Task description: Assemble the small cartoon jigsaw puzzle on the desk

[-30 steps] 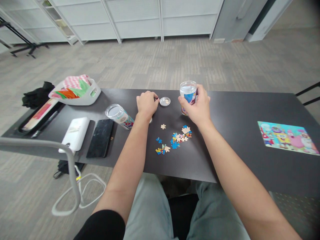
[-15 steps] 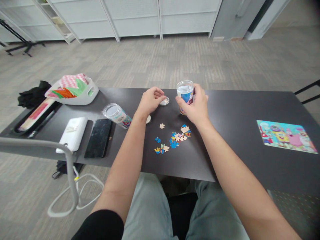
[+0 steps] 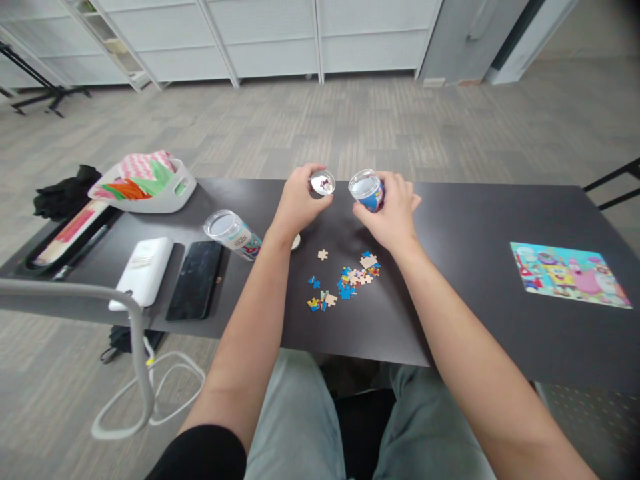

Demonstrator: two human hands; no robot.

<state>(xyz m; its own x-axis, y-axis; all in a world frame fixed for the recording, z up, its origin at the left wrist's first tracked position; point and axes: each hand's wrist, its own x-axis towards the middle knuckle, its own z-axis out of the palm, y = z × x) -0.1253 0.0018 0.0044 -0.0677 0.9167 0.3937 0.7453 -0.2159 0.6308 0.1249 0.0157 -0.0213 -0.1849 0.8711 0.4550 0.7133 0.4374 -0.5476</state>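
Between the thumb and fingers of my left hand [image 3: 301, 200] is a small round lid [image 3: 323, 183], tilted so its pale face with a dark picture shows. My right hand [image 3: 393, 207] is wrapped round a clear-rimmed canister [image 3: 367, 191] with a blue printed label, tilted with its top toward the lid. Lid and canister are a short gap apart. Below both hands, a loose heap of jigsaw pieces [image 3: 356, 278] lies on the dark table [image 3: 470, 267], with a single jigsaw piece [image 3: 323, 255] apart from it. A second round lid [image 3: 296, 241] is partly hidden by my left wrist.
Left of my left arm stands another canister [image 3: 233, 233]. Beyond it lie a black phone [image 3: 195, 280], a white box-shaped device [image 3: 143, 272], a long black case [image 3: 70, 237] and a white basket [image 3: 167, 193]. A colourful picture sheet [image 3: 570, 275] lies at right. A grey tube [image 3: 143, 347] curves at front left.
My left hand has picked up the lid from the table and raised it beside the canister. My right hand has tilted the canister toward the left.
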